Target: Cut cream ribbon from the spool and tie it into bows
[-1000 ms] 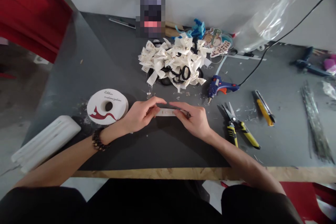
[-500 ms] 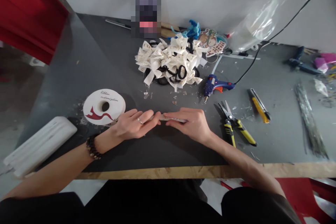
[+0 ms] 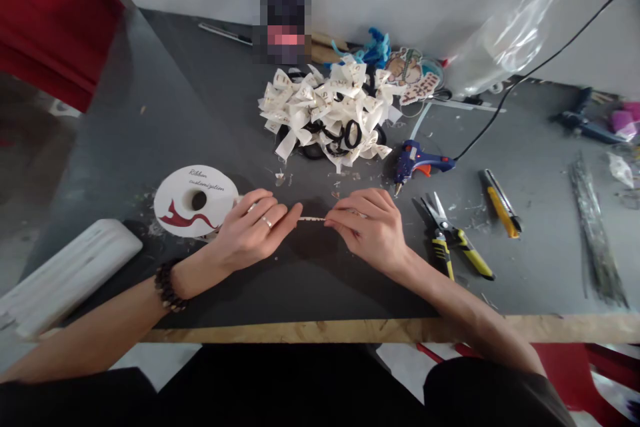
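Between my hands runs a short, thin stretch of white ribbon (image 3: 312, 219), seen nearly edge-on. My left hand (image 3: 256, 223) pinches one end of it, and a ring sits on one of its fingers. The fingers of my right hand (image 3: 367, 223) are closed on the other end, with a bit of the ribbon showing among them. Just left of my left hand lies a white ribbon spool (image 3: 173, 188) marked "Ribbon customization", partly covered by that hand. Ahead of both hands is a heap of white printed ribbon bows (image 3: 300, 107) with black hair ties (image 3: 353, 134).
Right of the heap lies a blue glue gun (image 3: 417, 159) with a black cord. Yellow-handled snips (image 3: 457, 237), a yellow utility knife (image 3: 501, 205) and a bundle of thin strips (image 3: 595, 233) lie further right. A white device (image 3: 85, 273) stands at the left, near the wooden table edge (image 3: 320, 331).
My right hand has shifted slightly right and its fingers have curled more. The gap between my hands has widened, with the ribbon now stretched thin across it. The view has shifted a little.
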The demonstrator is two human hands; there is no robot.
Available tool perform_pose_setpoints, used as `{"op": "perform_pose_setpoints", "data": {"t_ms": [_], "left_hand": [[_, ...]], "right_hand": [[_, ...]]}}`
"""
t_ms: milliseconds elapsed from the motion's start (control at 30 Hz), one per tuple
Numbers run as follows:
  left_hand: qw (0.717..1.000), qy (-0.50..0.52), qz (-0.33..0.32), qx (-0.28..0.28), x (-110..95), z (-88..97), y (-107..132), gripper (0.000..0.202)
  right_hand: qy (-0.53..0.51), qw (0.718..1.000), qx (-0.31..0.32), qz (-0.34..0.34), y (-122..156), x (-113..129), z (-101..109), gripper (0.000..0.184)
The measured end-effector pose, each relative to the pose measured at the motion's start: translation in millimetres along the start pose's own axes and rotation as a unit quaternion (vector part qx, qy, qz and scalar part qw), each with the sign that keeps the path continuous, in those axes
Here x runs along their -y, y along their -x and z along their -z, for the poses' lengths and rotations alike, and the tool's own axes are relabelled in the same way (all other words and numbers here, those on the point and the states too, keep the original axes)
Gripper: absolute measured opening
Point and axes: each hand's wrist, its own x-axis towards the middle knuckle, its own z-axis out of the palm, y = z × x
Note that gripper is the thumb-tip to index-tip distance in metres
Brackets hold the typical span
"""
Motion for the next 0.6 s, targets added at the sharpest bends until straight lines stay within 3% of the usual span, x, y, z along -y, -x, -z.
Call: {"op": "perform_pose_setpoints", "data": {"t_ms": [100, 167, 200, 267, 367, 500, 600], "left_hand": [[0.995, 0.094, 0.01, 0.02, 2.5, 1.9, -4.7, 0.025], [0.98, 0.186, 0.062, 0.043, 4.4, 7.7, -10.7, 0.015], [0.963, 0.241, 0.094, 0.068, 5.9, 11.5, -13.9, 0.016], [0.898, 0.369, 0.158, 0.183, 10.5, 18.9, -19.3, 0.021], [0.808, 0.484, 0.231, 0.243, 19.5, 24.9, -22.8, 0.03], [0.764, 0.543, 0.244, 0.251, 26.7, 22.1, -21.0, 0.032], [0.739, 0.577, 0.217, 0.271, 28.4, 18.5, -19.2, 0.029]], "right_hand": [[-0.027, 0.997, 0.07, -0.027, -4.9, -5.0, 11.2, 0.022], [-0.052, 0.989, 0.126, -0.061, -8.7, -7.1, 21.9, 0.021], [-0.067, 0.983, 0.154, -0.077, -10.8, -7.6, 27.6, 0.019], [-0.109, 0.968, 0.203, -0.101, -15.0, -8.3, 39.1, 0.016], [-0.176, 0.944, 0.242, -0.138, -20.7, -12.4, 53.2, 0.016], [-0.225, 0.916, 0.288, -0.167, -24.6, -28.4, 60.4, 0.022], [-0.298, 0.872, 0.349, -0.172, -24.8, -39.6, 56.6, 0.023]]}}
